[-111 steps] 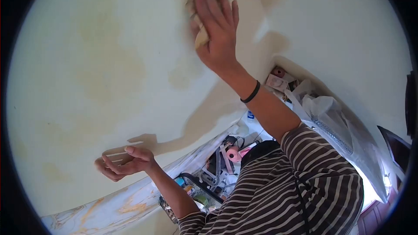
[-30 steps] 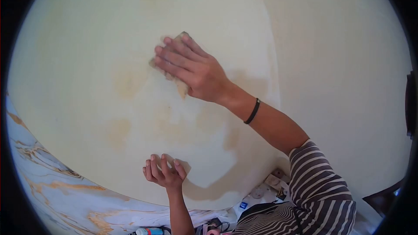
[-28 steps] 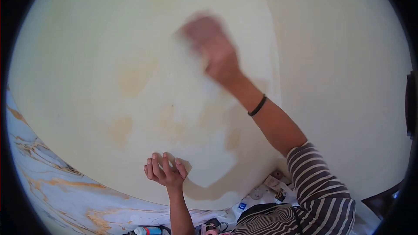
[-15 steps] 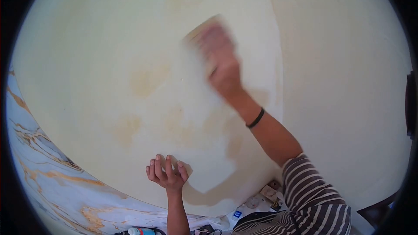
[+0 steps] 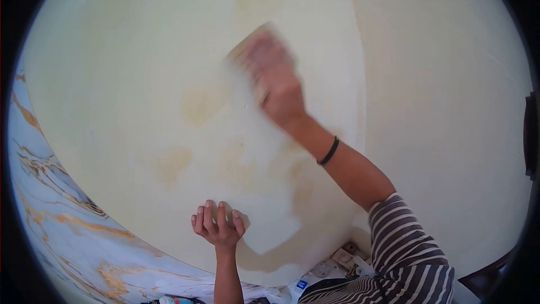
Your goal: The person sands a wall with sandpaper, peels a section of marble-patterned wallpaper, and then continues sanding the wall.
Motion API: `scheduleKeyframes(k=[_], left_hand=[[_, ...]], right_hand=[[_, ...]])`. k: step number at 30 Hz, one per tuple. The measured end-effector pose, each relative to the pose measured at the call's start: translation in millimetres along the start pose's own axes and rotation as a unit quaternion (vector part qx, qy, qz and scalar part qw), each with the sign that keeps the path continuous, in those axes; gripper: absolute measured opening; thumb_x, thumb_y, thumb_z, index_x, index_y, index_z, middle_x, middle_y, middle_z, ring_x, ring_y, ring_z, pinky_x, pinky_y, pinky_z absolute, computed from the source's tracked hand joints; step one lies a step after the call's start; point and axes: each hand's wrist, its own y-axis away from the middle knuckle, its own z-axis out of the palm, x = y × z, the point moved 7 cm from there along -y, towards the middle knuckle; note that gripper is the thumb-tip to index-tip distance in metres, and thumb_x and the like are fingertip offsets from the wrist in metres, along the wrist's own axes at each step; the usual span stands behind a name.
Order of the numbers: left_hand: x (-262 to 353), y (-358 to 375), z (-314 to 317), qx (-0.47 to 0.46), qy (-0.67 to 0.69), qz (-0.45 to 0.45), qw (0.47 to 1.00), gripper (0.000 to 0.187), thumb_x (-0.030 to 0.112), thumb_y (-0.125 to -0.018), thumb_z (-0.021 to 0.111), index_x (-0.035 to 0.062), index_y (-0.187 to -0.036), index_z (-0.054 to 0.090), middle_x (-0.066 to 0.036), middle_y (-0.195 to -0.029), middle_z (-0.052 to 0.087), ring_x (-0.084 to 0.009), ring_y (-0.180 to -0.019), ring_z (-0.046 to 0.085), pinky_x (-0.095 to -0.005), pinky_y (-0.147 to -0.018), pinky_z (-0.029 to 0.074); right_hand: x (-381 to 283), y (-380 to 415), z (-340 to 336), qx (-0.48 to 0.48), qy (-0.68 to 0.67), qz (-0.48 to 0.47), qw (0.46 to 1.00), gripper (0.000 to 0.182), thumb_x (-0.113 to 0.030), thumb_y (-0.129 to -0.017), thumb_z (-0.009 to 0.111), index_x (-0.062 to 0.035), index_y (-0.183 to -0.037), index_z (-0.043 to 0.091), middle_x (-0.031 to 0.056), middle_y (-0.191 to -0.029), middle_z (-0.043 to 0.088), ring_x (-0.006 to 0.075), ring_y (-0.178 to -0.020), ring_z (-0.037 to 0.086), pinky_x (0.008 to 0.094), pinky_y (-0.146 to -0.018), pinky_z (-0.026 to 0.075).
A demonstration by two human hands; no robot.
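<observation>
Beige flat pad (image 5: pixel 243 48) is grasped by the raised right hand (image 5: pixel 278 76) before a stained cream wall (image 5: pixel 124 79); the left hand (image 5: pixel 218 227) is held lower, fingers released, half-bent.

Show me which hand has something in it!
The right hand, the higher, blurred one: it holds a flat tan block, and a black band circles its wrist. The left hand, lower down, shows nothing in it.
</observation>
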Motion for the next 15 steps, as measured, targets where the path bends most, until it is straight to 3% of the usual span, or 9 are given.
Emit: scheduleKeyframes(k=[1,2,5,6,7,9,12,15], left_hand=[[0,-1,1,0.002,-0.001,-0.001,1.0,0.04,0.033,-0.096,0.06,0.0091,-0.128,0.064,-0.018,-0.144,0.053,-0.0378,-0.134,0.046,-0.0562,-0.113,0.034],[0,0,0,0.001,0.0,-0.001,1.0,0.039,0.033,-0.096,0.06,0.0093,-0.128,0.064,-0.018,-0.144,0.054,-0.0375,-0.134,0.046,-0.0561,-0.114,0.034],[1,-2,0,0.003,0.004,-0.005,1.0,0.039,0.033,-0.096,0.06,0.01,-0.127,0.065,-0.017,-0.143,0.055,-0.0371,-0.133,0.046,-0.0555,-0.114,0.035],[0,-1,-2,0.003,0.003,-0.004,1.0,0.038,0.033,-0.096,0.06,0.0102,-0.126,0.065,-0.016,-0.143,0.055,-0.037,-0.133,0.047,-0.0552,-0.114,0.035],[-3,0,-2,0.003,0.006,-0.004,1.0,0.039,0.033,-0.096,0.06,0.0104,-0.127,0.065,-0.016,-0.142,0.056,-0.0368,-0.133,0.047,-0.055,-0.114,0.035],[-2,3,0,0.005,0.014,-0.008,1.0,0.039,0.033,-0.095,0.06,0.0107,-0.127,0.066,-0.015,-0.142,0.057,-0.0363,-0.133,0.047,-0.0545,-0.115,0.035],[-1,4,0,0.01,0.015,-0.009,1.0,0.039,0.032,-0.094,0.061,0.0103,-0.126,0.067,-0.015,-0.141,0.058,-0.0358,-0.134,0.047,-0.0541,-0.115,0.035],[-2,2,-1,0.008,0.023,-0.007,1.0,0.037,0.032,-0.094,0.061,0.0098,-0.123,0.069,-0.015,-0.141,0.059,-0.0353,-0.134,0.047,-0.0538,-0.115,0.035]], right_hand=[[-25,5,8,-0.061,-0.016,-0.092,0.994,0.042,0.002,-0.087,0.064,0.0014,-0.129,0.068,0.0181,-0.139,0.065,0.0336,-0.142,0.052,0.0475,-0.12,0.041],[-28,2,10,-0.075,-0.034,-0.113,0.99,0.045,0.003,-0.083,0.066,0.0021,-0.128,0.068,0.0199,-0.142,0.063,0.0365,-0.141,0.052,0.0485,-0.119,0.042],[18,-24,5,0.072,0.04,0.02,0.996,0.057,0.004,-0.074,0.067,-0.0008,-0.131,0.068,0.0194,-0.146,0.059,0.0368,-0.142,0.051,0.0482,-0.121,0.04],[6,-17,16,0.017,-0.011,0.042,0.999,0.056,0.006,-0.074,0.065,-0.0002,-0.13,0.067,0.0189,-0.148,0.058,0.0371,-0.14,0.053,0.0482,-0.121,0.04],[-25,-12,20,-0.007,-0.018,-0.063,0.998,0.053,0.008,-0.074,0.062,0.0008,-0.126,0.068,0.0191,-0.143,0.062,0.0377,-0.138,0.054,0.0486,-0.12,0.041],[-48,-14,25,-0.056,-0.06,-0.15,0.985,0.051,0.009,-0.074,0.061,0.0008,-0.124,0.069,0.0192,-0.14,0.064,0.038,-0.137,0.055,0.0483,-0.12,0.041],[-14,-52,20,0.044,-0.017,-0.032,0.998,0.049,0.005,-0.077,0.062,-0.0024,-0.124,0.071,0.0152,-0.138,0.066,0.0311,-0.139,0.055,0.0469,-0.12,0.042],[-70,-35,46,-0.064,-0.059,-0.201,0.976,0.044,0.005,-0.081,0.061,-0.0014,-0.123,0.071,0.015,-0.136,0.067,0.0318,-0.137,0.056,0.0466,-0.119,0.043]])
